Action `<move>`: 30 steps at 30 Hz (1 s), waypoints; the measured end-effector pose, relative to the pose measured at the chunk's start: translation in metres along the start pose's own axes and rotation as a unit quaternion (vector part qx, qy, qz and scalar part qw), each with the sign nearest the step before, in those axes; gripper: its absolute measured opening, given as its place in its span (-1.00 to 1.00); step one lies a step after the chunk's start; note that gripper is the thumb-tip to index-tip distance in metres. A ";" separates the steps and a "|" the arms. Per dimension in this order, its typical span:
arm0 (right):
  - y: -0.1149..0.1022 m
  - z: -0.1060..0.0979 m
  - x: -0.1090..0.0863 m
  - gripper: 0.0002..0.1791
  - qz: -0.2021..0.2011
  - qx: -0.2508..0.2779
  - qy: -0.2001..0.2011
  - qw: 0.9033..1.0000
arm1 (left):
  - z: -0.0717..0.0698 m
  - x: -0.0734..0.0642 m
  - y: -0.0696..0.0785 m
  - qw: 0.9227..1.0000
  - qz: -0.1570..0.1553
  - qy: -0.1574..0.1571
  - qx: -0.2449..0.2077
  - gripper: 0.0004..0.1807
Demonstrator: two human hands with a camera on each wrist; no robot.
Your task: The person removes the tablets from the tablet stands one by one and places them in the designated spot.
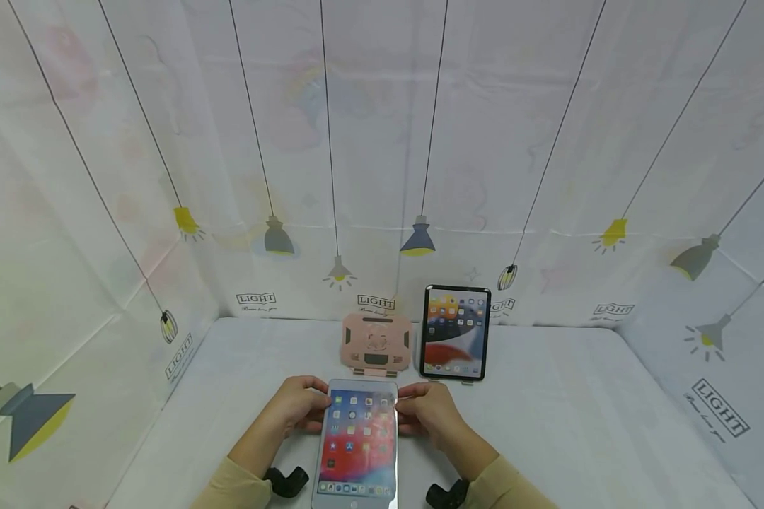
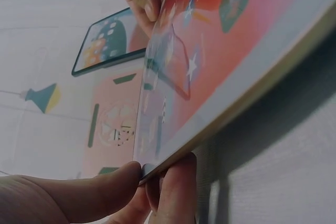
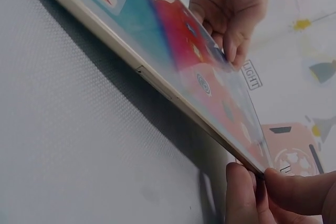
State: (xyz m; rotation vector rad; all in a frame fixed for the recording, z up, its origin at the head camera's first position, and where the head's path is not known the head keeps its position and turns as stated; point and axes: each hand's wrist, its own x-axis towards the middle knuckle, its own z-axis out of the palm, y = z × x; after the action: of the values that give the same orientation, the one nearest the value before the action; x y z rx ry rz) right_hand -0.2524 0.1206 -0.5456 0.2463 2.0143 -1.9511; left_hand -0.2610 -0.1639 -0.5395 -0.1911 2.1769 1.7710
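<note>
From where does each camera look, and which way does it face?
Head: on the head, facing forward, down at the white tablet; left hand, right hand and sleeves show.
Left wrist: on that wrist, facing across the tablet; left hand near, right hand beyond.
Right wrist: likewise, from the opposite side; right hand near, left hand beyond.
Both wrist views share the pink stand.

Left hand (image 1: 298, 404), right hand (image 1: 434, 411) — both pinching, thumbs (image 2: 100, 195) opposite fingers (image 2: 178, 192); forearms (image 1: 257, 440) angled inward
</note>
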 end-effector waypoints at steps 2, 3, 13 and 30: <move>0.000 -0.001 -0.001 -0.62 0.000 0.003 -0.001 1.000 | 0.000 0.001 0.000 1.000 0.000 0.000 0.001 -0.79; 0.000 -0.002 -0.001 -0.61 0.002 0.004 -0.001 1.000 | 0.000 0.001 0.000 1.000 0.000 0.001 0.002 -0.79; 0.000 -0.008 -0.001 -0.55 0.008 0.013 -0.024 1.000 | -0.003 0.004 -0.003 1.000 -0.002 0.000 0.009 -0.77; 0.001 -0.011 -0.003 -0.56 0.028 0.020 -0.028 0.999 | -0.005 0.008 -0.005 1.000 -0.009 0.000 0.015 -0.78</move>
State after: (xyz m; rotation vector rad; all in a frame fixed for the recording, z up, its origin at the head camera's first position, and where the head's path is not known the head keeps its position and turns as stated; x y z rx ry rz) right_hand -0.2507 0.1322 -0.5458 0.2513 1.9145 -1.9444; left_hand -0.2674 -0.1686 -0.5458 -0.2031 2.1932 1.7275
